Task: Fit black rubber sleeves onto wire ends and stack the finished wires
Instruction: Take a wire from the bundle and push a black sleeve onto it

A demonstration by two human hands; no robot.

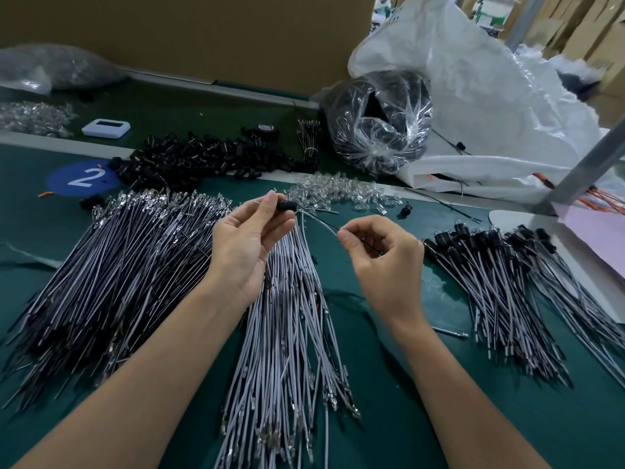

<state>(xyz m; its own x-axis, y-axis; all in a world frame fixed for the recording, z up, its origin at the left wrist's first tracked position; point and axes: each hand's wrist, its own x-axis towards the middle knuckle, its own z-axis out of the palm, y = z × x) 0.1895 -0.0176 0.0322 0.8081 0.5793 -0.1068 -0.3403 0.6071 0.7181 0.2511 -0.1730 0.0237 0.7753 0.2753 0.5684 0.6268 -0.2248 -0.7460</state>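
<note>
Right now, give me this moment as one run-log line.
step: sleeve fitting | left hand: pinches black rubber sleeve | right hand: pinches wire | finished stack: right of hands

White "2" on blue round sticker (pixel 81 178), green table (pixel 389 333)

Both arms are bare along all that shows, the left forearm (pixel 145 377) and the right forearm (pixel 456 394) alike, down to plain bare wrists. The left grip (pixel 247 245) and the right grip (pixel 382 262) are bare hands with slender fingers. The thumbnails in view are short, plain and cut close.
</note>
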